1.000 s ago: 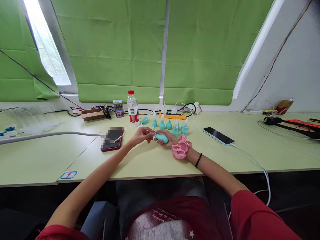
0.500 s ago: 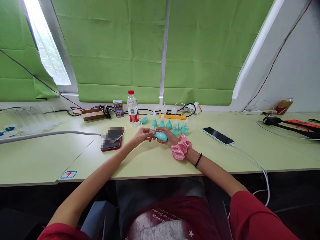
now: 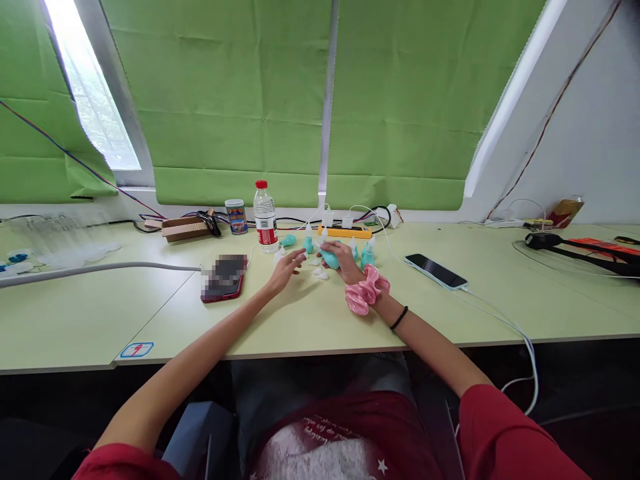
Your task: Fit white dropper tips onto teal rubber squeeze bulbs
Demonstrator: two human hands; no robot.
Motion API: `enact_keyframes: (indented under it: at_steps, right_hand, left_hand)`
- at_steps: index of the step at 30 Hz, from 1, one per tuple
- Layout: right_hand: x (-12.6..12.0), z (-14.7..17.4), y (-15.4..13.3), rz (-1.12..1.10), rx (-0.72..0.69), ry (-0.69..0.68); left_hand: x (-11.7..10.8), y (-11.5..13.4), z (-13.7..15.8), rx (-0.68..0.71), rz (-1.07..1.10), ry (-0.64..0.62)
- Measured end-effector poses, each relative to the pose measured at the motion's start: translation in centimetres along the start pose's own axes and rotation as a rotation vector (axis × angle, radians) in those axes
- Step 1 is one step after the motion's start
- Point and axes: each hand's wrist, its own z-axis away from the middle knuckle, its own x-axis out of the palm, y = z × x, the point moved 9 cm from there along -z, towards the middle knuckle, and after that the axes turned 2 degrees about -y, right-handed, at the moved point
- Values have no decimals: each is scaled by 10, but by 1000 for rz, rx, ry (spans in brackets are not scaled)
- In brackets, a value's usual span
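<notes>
My right hand (image 3: 345,259) is wrapped round a turquoise squeeze bulb (image 3: 329,259), which lies tilted with its narrow end toward the upper left. To its left, my left hand (image 3: 286,272) holds nothing, its fingers apart and reaching toward the bulb. Small white plastic pieces (image 3: 320,274) lie on the table between the hands. Behind them, a turquoise bulb with a white nozzle (image 3: 309,241) stands upright, and another bulb (image 3: 289,240) rests on its side. More such bulbs (image 3: 367,255) stand beside my right hand, partly covered by it.
A water bottle with a red cap (image 3: 266,217), a can (image 3: 236,217) and a cardboard box (image 3: 187,229) stand at the back. A yellow power strip (image 3: 345,232) lies behind the bulbs. Phones flank my hands: a red-edged one (image 3: 225,279) left, a white-edged one (image 3: 436,271) right.
My left hand has come off the bulb's end and moved slightly left, its fingers spreading. My right hand has shifted up and away with the bulb, uncovering the white pieces.
</notes>
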Motion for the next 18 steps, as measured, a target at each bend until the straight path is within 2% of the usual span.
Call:
enact_keyframes:
  at_steps: [2,3,4,6,8,13,18]
  right_hand:
    - [1,0,8,-4,106,-38]
    - [1,1,7,3,113,-33]
    - [0,0,1,17,77,-6]
    - [-2,0,-24,59,-93,92]
    - [2,-4,-48,87,-215,159]
    - [19,-26,-78,137,-308,221]
    - [19,-34,-75,217,-360,261]
  left_hand:
    - [10,5,2,114,-315,-14]
    - [21,7,3,172,-450,-68]
    - [32,5,4,207,-541,-130]
    - [51,-1,6,235,-641,-259]
    - [59,-4,7,257,-675,-325]
    - [52,3,4,301,-678,-257]
    - [36,3,-1,315,-678,-137]
